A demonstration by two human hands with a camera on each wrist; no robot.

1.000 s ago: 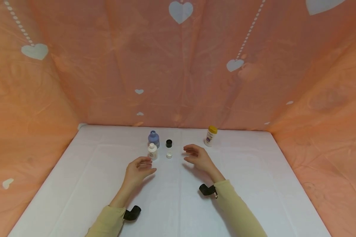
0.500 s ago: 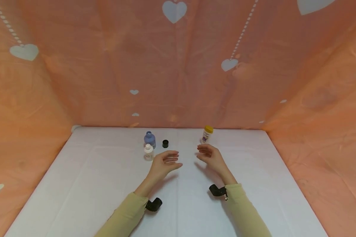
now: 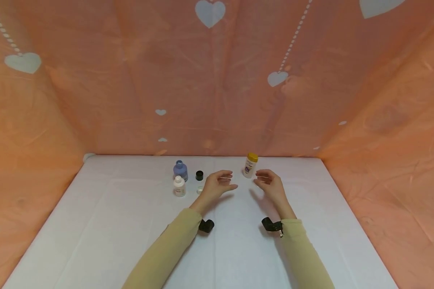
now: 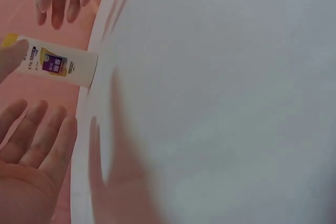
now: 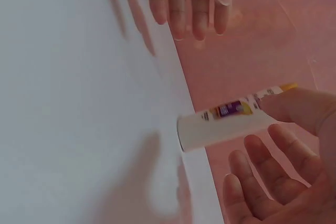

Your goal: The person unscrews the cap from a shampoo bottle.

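Observation:
A white bottle with a yellow cap (image 3: 250,165) stands upright near the table's back edge; its purple and yellow label shows in both wrist views. My right hand (image 3: 272,186), fingers relaxed and parted from the thumb, is just right of this bottle and holds nothing. On the other side, my left hand (image 3: 216,187) hovers with fingers extended, also holding nothing. Left of that hand stand a blue bottle (image 3: 180,171) and a small white bottle (image 3: 179,187), both without caps. A black cap (image 3: 199,175) and a white cap (image 3: 200,190), partly hidden by my left hand, lie beside them.
A white cloth (image 3: 105,224) covers the table. Orange curtains (image 3: 217,92) with white hearts hang behind it and along both sides. Each wrist wears a small black camera, such as the left wrist camera (image 3: 206,226).
My left hand has moved right, from beside the small white bottle, past the caps toward the yellow-capped bottle. My right hand has shifted right too. The view has turned slightly; the bottles stay in place.

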